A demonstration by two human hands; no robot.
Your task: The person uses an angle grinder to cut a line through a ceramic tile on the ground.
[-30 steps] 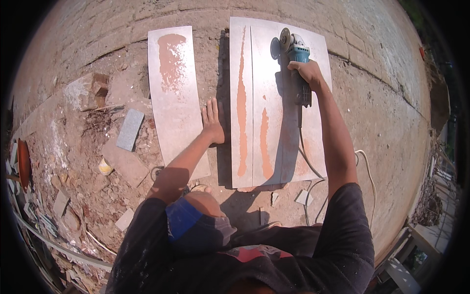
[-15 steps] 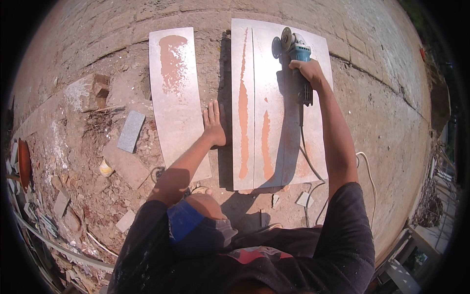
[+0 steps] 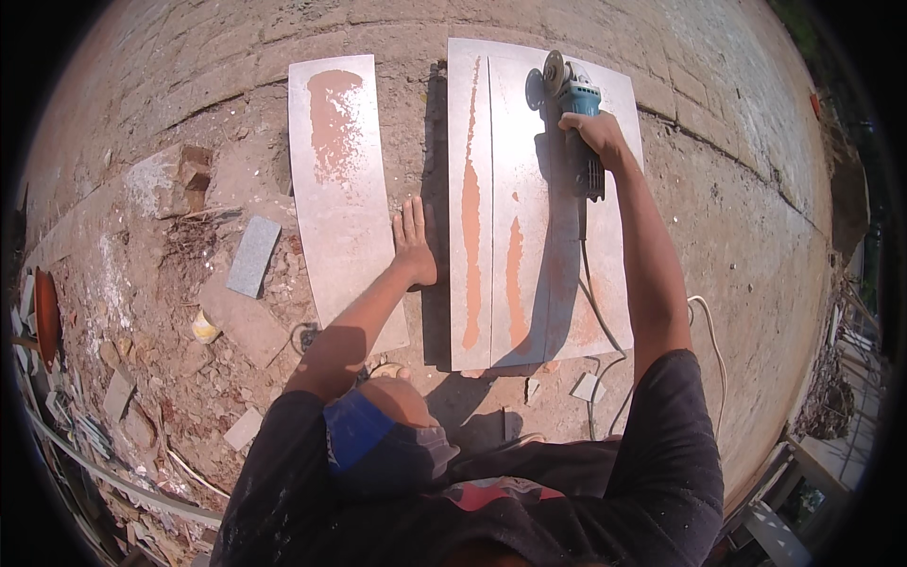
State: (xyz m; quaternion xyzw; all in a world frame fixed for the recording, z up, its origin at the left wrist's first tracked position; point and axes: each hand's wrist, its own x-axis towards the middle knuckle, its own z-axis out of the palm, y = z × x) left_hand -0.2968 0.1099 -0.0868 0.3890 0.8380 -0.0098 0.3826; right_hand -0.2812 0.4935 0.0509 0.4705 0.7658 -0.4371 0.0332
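Note:
My right hand is wrapped round the body of a teal and black angle grinder. The grinder's disc points away from me, above the far part of a wide pale tile slab. A straight dark line runs lengthwise along that slab, and reddish patches mark its surface. Fingers stretched out, my left hand is at the right edge of a narrower pale strip, beside the gap between the two pieces. Whether the disc is spinning cannot be made out.
The grinder's cord trails toward me over the wide slab. A grey block, a yellow and white round object and broken tile pieces lie on the left. A pale cable curves past my right arm. My bent knee is near the strip.
Almost nothing differs. The whole view has shifted very slightly; both hands, the grinder and the slabs keep their places relative to each other.

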